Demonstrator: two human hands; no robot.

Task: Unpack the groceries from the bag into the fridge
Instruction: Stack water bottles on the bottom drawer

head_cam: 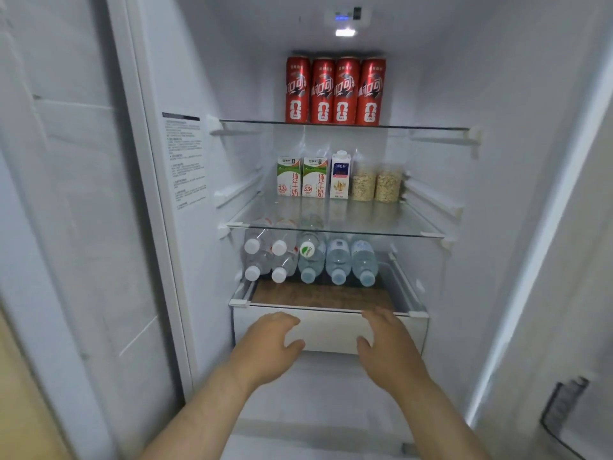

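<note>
I face the open fridge. My left hand (273,338) and my right hand (386,338) lie side by side against the white front of the lower drawer (328,330), fingers spread and nearly straight, thumbs turned inward. Neither hand holds anything. Several red cans (335,91) stand on the top glass shelf. Two green-and-white milk cartons (300,176), a white carton (340,175) and two jars of grain (376,184) stand on the middle shelf. Several water bottles (310,258) lie with their caps toward me just above the drawer. No bag is in view.
The fridge door (66,227) stands open at the left, with a label sheet (185,157) on the inner side wall. The front halves of the glass shelves (335,224) are bare. A brown wood-pattern surface (318,295) shows behind the drawer's top edge. A dark wire rack (564,413) sits low right.
</note>
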